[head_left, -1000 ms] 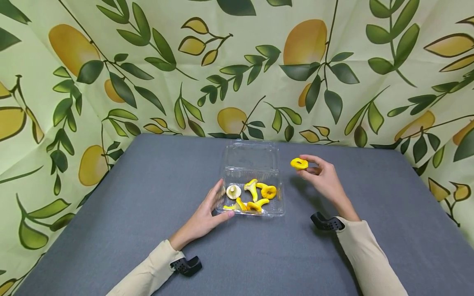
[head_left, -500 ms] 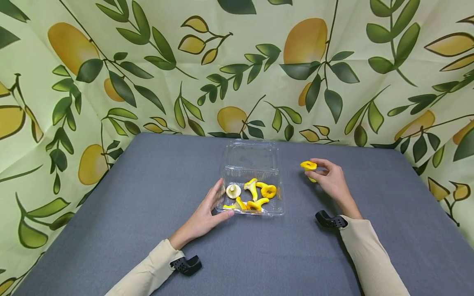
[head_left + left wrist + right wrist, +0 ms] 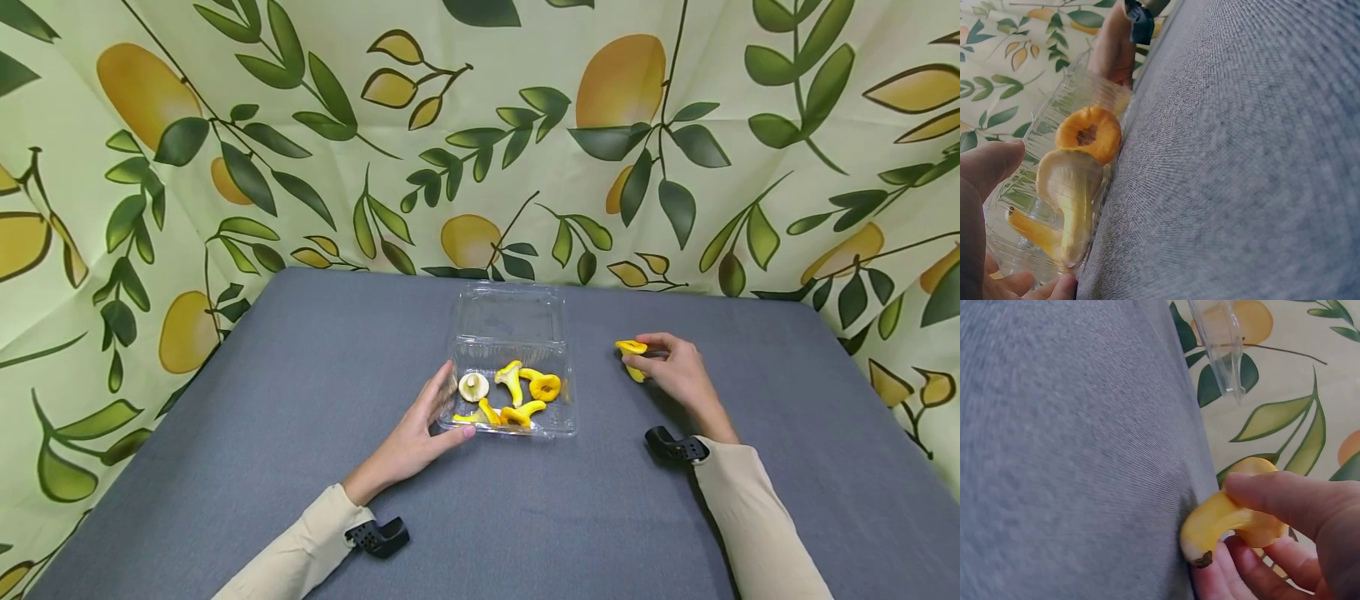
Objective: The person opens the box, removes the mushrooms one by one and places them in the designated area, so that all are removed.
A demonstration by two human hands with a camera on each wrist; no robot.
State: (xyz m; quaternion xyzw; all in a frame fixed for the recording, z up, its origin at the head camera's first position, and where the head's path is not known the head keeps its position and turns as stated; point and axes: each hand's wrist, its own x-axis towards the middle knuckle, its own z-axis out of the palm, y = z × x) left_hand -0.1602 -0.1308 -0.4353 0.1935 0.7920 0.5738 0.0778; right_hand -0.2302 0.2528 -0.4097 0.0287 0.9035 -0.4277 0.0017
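My left hand (image 3: pixel 408 442) rests at the near left corner of an open clear plastic clamshell container (image 3: pixel 557 433), thumb along its front and straight fingers against its left side. Inside lie several yellow chanterelle mushrooms (image 3: pixel 509 383) and a pale round mushroom (image 3: pixel 473 387) with its stem up. To the right of the container, my right hand (image 3: pixel 681 377) pinches another yellow chanterelle between thumb and fingers. In the right wrist view this chanterelle (image 3: pixel 1211 519) has its dark-tipped stem low over the cloth, and fingers partly hide its cap.
The container's hinged lid (image 3: pixel 510 315) stands raised at its back. Grey cloth (image 3: pixel 360 333) covers the table. Behind the far table edge hangs a fabric backdrop (image 3: pixel 322 192) printed with leaves and fruit. Each wrist wears a black camera mount (image 3: pixel 378 537).
My right hand has moved right and lower with the chanterelle, whose cap has tilted so the stem shows below it. The left hand and the container have stayed in place.
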